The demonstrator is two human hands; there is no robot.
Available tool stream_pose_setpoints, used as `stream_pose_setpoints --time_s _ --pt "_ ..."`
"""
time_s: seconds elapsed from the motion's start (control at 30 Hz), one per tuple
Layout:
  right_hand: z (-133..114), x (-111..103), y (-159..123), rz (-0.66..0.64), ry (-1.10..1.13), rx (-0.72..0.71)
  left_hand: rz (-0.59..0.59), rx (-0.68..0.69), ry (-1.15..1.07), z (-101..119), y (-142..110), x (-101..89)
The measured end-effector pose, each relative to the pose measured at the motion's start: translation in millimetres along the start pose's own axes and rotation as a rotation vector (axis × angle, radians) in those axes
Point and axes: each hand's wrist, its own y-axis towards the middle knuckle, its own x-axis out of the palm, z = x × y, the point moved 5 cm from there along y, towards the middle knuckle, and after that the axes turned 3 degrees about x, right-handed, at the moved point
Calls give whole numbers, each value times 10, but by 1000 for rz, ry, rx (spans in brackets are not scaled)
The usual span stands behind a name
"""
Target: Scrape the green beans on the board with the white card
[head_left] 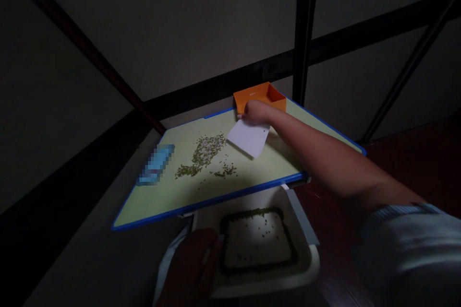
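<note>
My right hand (255, 112) pinches the top of a white sheet of paper or thin card (249, 138), just in front of an orange box (278, 101). Left of the sheet, small greenish-brown grains (207, 151) lie in a loose pile on a pale yellow board with a blue rim (173, 206). Below the board's near edge is a white plastic tub (266, 285), with grains gathered along its inner edges and a few scattered on its bottom. My left hand (198, 259), dark in shadow, is closed over the tub's left side.
A blurred light-blue flat object (155, 165) rests at the board's left end. Pale wall panels (223, 24) with dark bars rise directly behind the board. Dark reddish floor (406, 172) shows to the right. The light is dim.
</note>
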Motion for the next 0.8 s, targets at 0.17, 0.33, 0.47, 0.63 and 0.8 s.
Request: stream_pose_setpoints --time_s 0.17,0.33,0.47,0.63,0.8 --pt "-466 179 -241 -62 123 -137 5 -14 -42 45 39 -25" --pt "-644 303 -381 -122 324 -87 16 -34 -72 73 49 -36" --pt "-646 408 -393 -165 467 34 -9 -47 -98 78 62 -22" --pt "-659 492 -395 -177 499 79 -8 -55 -105 62 50 -7" --pt "-691 497 -402 -171 423 51 12 -34 -103 60 48 -4"
